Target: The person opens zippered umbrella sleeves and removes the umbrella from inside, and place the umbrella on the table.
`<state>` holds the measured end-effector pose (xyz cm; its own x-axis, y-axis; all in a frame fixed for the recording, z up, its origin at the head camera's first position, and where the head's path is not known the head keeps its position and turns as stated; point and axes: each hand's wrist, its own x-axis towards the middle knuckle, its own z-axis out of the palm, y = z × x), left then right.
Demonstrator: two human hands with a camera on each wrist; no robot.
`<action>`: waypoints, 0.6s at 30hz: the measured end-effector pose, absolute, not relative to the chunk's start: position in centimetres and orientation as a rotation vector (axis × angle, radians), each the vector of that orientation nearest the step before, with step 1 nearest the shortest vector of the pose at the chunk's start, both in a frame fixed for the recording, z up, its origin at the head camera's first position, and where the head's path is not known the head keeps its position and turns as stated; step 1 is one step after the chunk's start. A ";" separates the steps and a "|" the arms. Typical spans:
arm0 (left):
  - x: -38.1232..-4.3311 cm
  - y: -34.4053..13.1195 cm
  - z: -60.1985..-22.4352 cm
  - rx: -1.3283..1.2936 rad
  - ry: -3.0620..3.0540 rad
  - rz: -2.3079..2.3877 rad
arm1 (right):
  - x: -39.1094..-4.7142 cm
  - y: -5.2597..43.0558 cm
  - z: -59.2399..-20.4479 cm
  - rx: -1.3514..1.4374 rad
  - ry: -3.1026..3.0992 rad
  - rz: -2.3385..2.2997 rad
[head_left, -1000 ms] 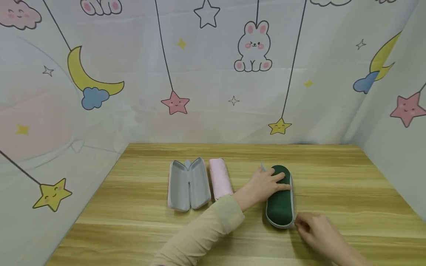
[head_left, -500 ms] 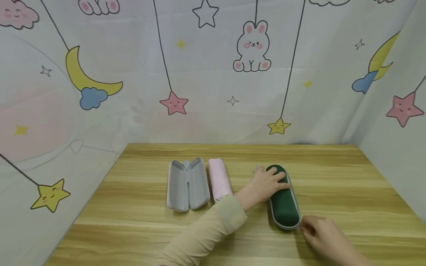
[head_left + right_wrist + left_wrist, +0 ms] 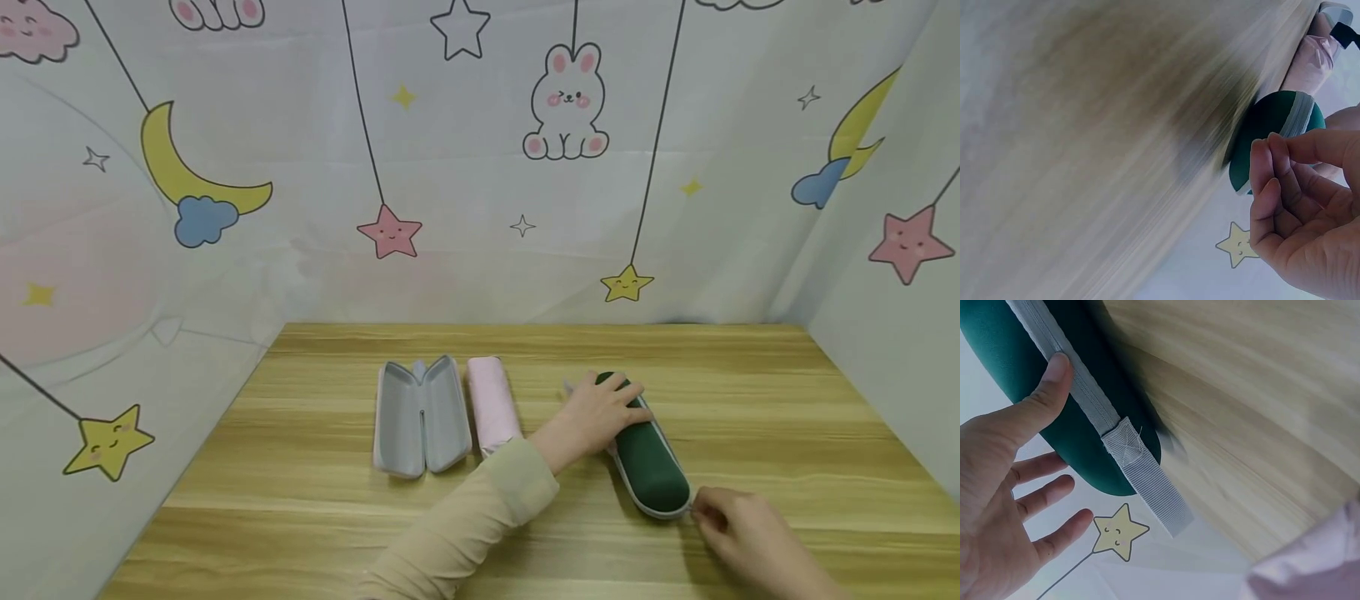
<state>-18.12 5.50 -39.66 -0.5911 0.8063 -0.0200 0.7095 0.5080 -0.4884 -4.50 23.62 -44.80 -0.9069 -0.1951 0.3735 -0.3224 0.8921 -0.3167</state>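
A green glasses case with a grey zipper band lies closed on the table, slanting toward the lower right. My left hand grips its far end; in the left wrist view the thumb presses on the zipper band while the fingers reach over the other side. A grey fabric strap sticks out at that end. At the near end my right hand pinches the zipper pull, which the fingertips mostly hide.
An opened case with a grey lining stands at the left of the wooden table. Beside it lies a pink folded bundle, partly behind the left sleeve. A printed curtain hangs behind.
The green case's near end has swung to the right with my right hand, so it lies more slanted. My left hand has stayed on the far end.
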 end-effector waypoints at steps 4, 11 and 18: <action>-18.2 5.5 -39.7 -1.299 -2.540 0.675 | -4.5 23.8 -44.9 0.385 -2.703 0.524; -18.3 5.4 -39.8 -1.307 -2.559 0.660 | -4.3 23.9 -45.0 0.364 -2.696 0.517; -18.5 5.1 -40.1 -1.310 -2.522 0.628 | -4.3 24.2 -45.1 0.344 -2.676 0.472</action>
<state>-18.55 5.15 -40.13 -0.5738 0.8190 0.0068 0.7203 0.5085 -0.4717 -4.29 24.19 -45.07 -0.8899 -0.1679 0.4241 -0.3029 0.9127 -0.2743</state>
